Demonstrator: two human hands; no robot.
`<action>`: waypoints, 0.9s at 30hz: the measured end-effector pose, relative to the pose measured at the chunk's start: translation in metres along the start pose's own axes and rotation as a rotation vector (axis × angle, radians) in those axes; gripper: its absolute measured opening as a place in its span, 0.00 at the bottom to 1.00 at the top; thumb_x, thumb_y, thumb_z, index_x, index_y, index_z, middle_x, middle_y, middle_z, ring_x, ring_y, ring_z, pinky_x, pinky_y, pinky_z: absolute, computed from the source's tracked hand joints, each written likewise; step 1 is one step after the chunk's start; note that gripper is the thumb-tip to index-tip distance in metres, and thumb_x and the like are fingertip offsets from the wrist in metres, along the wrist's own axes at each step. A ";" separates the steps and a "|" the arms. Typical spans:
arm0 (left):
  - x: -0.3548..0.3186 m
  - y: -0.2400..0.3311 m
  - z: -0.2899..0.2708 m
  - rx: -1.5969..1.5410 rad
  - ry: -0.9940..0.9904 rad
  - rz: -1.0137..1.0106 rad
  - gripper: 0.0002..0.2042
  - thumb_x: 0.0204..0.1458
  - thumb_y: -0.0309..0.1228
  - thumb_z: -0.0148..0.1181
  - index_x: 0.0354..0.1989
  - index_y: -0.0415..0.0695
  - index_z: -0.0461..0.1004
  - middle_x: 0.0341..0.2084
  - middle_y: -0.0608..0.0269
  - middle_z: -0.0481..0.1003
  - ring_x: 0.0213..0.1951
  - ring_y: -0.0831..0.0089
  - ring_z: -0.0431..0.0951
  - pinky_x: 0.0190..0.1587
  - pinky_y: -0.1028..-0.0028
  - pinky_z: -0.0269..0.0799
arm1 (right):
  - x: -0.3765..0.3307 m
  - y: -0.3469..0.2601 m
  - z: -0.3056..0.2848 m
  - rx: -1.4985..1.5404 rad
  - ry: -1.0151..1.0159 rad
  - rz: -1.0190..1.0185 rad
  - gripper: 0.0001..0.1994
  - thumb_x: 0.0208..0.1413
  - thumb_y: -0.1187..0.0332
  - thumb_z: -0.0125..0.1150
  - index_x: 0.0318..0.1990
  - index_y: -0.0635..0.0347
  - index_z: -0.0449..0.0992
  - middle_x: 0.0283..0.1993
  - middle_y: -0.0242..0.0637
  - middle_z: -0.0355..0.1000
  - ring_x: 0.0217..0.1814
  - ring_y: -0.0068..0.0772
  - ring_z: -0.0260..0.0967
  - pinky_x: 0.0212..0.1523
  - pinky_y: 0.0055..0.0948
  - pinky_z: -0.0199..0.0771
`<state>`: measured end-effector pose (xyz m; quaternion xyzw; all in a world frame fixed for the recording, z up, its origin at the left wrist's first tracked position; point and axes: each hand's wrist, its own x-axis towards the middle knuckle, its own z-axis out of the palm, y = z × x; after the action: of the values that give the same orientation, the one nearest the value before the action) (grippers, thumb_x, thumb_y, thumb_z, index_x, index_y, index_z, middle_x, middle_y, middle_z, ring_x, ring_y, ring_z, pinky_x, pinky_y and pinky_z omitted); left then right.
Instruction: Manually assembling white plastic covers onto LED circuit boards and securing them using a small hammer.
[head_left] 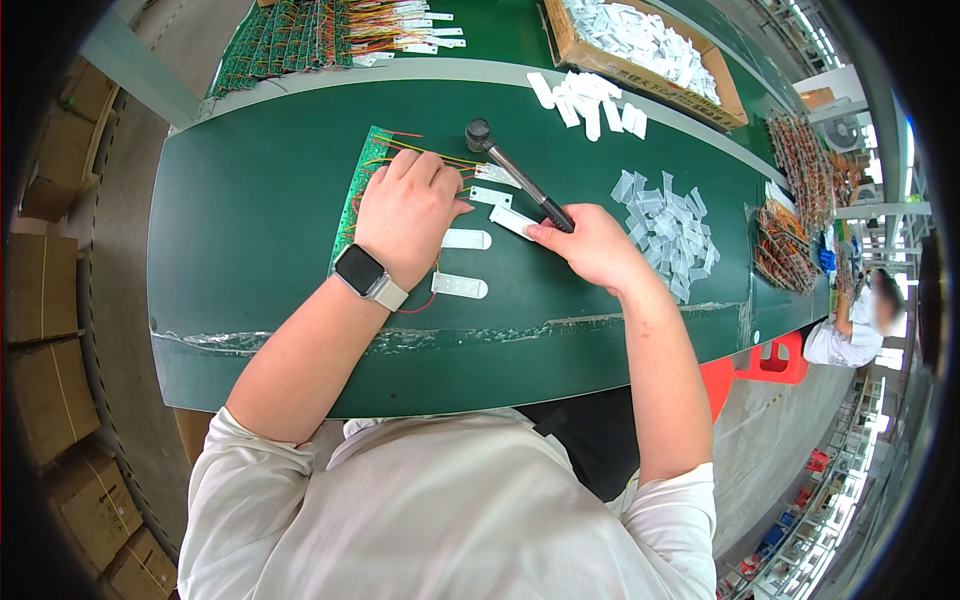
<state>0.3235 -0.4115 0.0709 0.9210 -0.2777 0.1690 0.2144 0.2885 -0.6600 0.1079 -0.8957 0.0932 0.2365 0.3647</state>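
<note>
My right hand (pixel 597 247) is closed around the handle end of a small black hammer (pixel 520 178), whose round head points away to the left. Its thumb touches the end of a white plastic piece (pixel 512 221) beneath the handle. A green circuit board strip (pixel 357 190) with red and yellow wires lies under my left hand (pixel 405 215). That hand's fingers are curled down, and whatever they pinch is hidden. Rounded white plastic pieces (pixel 460 286) lie along the board's right side, some joined to it by wires. A smartwatch (pixel 360 270) is on my left wrist.
Small translucent plastic pieces (pixel 668 230) are heaped on the right. White pieces (pixel 592 100) lie at the far edge, before a cardboard box (pixel 735 108) full of more. Wired boards (pixel 290 50) are stacked far left. A person (pixel 850 325) sits at right beyond a red stool (pixel 778 360).
</note>
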 end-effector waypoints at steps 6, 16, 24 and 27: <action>0.001 0.000 0.011 0.045 0.003 -0.008 0.08 0.54 0.36 0.72 0.34 0.47 0.80 0.39 0.67 0.74 0.48 0.63 0.77 0.51 0.62 0.75 | -0.006 -0.011 0.001 -0.029 0.056 0.063 0.23 0.62 0.50 0.71 0.38 0.68 0.84 0.27 0.42 0.78 0.31 0.37 0.76 0.37 0.38 0.75; -0.004 -0.002 0.008 0.004 -0.035 -0.053 0.09 0.55 0.34 0.71 0.38 0.46 0.79 0.39 0.62 0.76 0.48 0.60 0.77 0.53 0.62 0.76 | -0.020 0.018 0.020 -0.198 0.745 -0.162 0.16 0.62 0.59 0.70 0.45 0.66 0.83 0.39 0.50 0.81 0.41 0.55 0.80 0.43 0.45 0.79; -0.007 -0.010 -0.001 -0.087 -0.126 -0.090 0.08 0.55 0.33 0.71 0.36 0.44 0.80 0.37 0.61 0.78 0.47 0.59 0.77 0.54 0.61 0.76 | -0.024 0.019 0.024 -0.440 0.921 -0.480 0.13 0.56 0.67 0.74 0.48 0.55 0.87 0.48 0.34 0.81 0.52 0.43 0.77 0.54 0.44 0.75; -0.004 -0.010 0.000 -0.092 -0.113 -0.080 0.07 0.55 0.32 0.71 0.34 0.42 0.80 0.36 0.61 0.79 0.46 0.58 0.77 0.54 0.61 0.75 | -0.021 0.015 0.036 -0.408 0.768 -0.568 0.15 0.51 0.63 0.79 0.47 0.51 0.87 0.50 0.27 0.80 0.56 0.39 0.74 0.54 0.42 0.73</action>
<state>0.3268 -0.4023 0.0659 0.9286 -0.2599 0.0954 0.2472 0.2525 -0.6458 0.0869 -0.9608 -0.0745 -0.2044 0.1720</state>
